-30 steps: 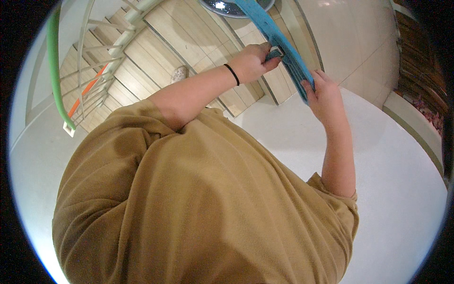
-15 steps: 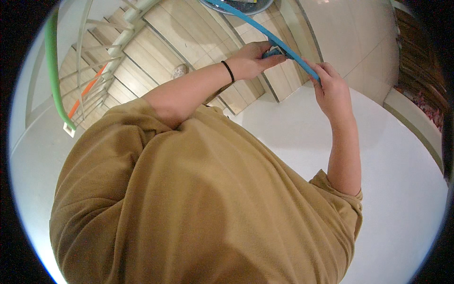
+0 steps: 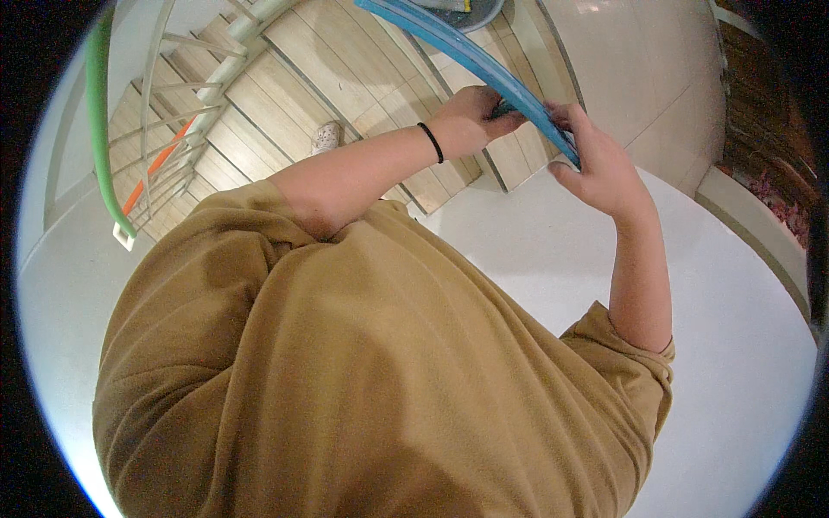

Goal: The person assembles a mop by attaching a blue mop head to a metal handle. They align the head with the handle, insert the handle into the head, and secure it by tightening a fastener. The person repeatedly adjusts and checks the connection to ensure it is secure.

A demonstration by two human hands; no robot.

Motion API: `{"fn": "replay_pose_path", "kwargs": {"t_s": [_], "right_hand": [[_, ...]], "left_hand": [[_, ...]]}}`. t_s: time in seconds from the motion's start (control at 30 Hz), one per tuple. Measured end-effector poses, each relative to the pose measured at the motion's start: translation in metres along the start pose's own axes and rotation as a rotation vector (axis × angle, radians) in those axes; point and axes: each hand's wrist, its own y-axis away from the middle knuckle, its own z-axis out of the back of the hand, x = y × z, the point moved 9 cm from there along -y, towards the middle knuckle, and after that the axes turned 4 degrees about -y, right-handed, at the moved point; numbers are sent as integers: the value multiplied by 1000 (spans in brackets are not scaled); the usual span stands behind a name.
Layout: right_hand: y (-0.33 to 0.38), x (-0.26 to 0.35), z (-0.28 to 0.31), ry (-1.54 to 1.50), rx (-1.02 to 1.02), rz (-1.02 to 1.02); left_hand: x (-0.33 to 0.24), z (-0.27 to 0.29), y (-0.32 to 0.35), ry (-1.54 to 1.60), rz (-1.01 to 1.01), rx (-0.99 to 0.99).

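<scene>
A long blue bar (image 3: 471, 56) runs from the top of the view down to my hands. My left hand (image 3: 471, 116), with a black band on its wrist, grips the bar from the left. My right hand (image 3: 596, 164) is closed around the bar's near end, fingers on its upper edge. Both hands are held out in front of my tan shirt (image 3: 363, 371), above the foot of a staircase.
Beige stairs (image 3: 285, 95) rise to the upper left, with a white railing (image 3: 186, 129) and a green handrail (image 3: 99, 129). A light shoe (image 3: 326, 136) lies on a step. A grey basin (image 3: 462, 13) sits at the top. White floor (image 3: 743, 345) spreads right, edged by a brick wall (image 3: 760, 112).
The blue bar has turned in my hands from its broad face to a narrower edge, and its far end has swung left. Both hands stayed almost in place on it.
</scene>
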Motion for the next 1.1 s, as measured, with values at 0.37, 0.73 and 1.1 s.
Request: {"fn": "replay_pose_path", "kwargs": {"t_s": [0.37,0.73,1.1], "right_hand": [[-37,20,-20,-526,330,81],[-51,19,-27,-525,377,72],[-70,27,-21,-430,444,43]], "left_hand": [[-15,3,12,-24,102,43],[-31,20,25,6,9,62],[-12,18,4,31,43,70]]}}
